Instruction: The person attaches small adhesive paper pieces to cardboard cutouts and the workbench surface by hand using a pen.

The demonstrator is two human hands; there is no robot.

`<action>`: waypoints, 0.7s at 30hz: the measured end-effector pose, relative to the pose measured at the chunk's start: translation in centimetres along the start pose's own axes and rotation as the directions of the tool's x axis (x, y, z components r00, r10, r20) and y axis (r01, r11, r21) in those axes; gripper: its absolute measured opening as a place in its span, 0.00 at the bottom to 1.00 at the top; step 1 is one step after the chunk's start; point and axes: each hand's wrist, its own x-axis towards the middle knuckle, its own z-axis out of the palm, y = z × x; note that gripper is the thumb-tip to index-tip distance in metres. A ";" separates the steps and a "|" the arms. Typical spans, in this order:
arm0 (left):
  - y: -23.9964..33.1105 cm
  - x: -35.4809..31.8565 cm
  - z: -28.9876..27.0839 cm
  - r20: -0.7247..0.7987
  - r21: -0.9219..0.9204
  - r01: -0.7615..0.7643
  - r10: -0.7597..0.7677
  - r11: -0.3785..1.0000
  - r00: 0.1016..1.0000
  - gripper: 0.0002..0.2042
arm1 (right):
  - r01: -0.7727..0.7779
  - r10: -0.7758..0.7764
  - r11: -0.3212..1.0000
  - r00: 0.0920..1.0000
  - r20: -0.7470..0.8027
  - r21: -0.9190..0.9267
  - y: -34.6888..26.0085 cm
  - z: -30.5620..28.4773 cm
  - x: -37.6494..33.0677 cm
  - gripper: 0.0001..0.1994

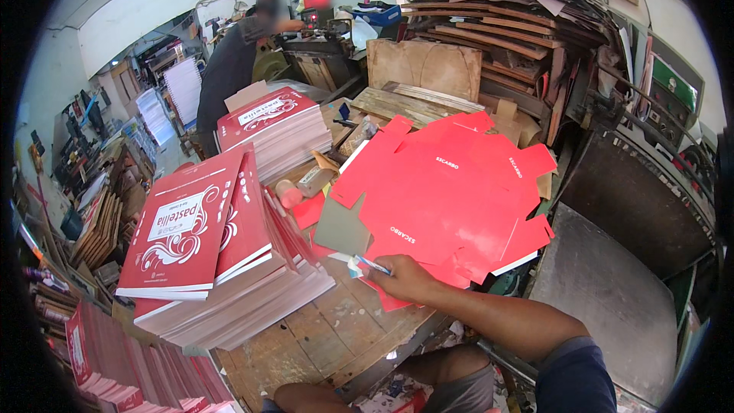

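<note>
Right hand (pixel 409 279): closed on a slim blue-and-white pen-like tool (pixel 373 265), tip toward the near corner of the red die-cut carton sheets (pixel 447 199). Left hand: not in view.

Tabletop (pixel 336 336): worn wooden planks, near edge bare.

Red die-cut carton sheets: flat stack just beyond the hand, flaps spread, a grey-brown cardboard piece (pixel 342 227) on the left edge.

Step, by judgement: working at the top sheet's corner; next move calls for a steady tip and a sheet held flat.

Left: leaning stacks of red printed cartons (pixel 195 229). Farther: second red stack (pixel 271 126); a person (pixel 233 61) at a machine; wooden boards (pixel 489 38) piled behind.
</note>
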 end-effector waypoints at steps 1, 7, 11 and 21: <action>0.2 0.1 -0.1 -0.002 -0.003 -0.001 0.001 1.000 1.000 0.34 | 0.004 -0.004 1.000 1.000 -0.003 0.013 0.0 0.0 -0.1 0.19; 1.2 -0.3 -1.0 0.035 0.228 0.157 -0.169 0.961 0.985 0.38 | -0.006 0.005 1.000 1.000 0.008 0.014 0.2 0.1 0.0 0.19; 1.5 -1.0 0.8 -0.255 0.011 0.207 -0.197 0.978 0.947 0.53 | 0.022 -0.022 1.000 1.000 0.011 -0.007 0.1 0.2 0.0 0.18; 1.4 -0.6 -0.6 -0.229 0.558 0.079 0.062 0.826 0.971 0.56 | 0.000 0.029 0.983 0.987 0.155 -0.183 0.7 -0.2 -0.3 0.16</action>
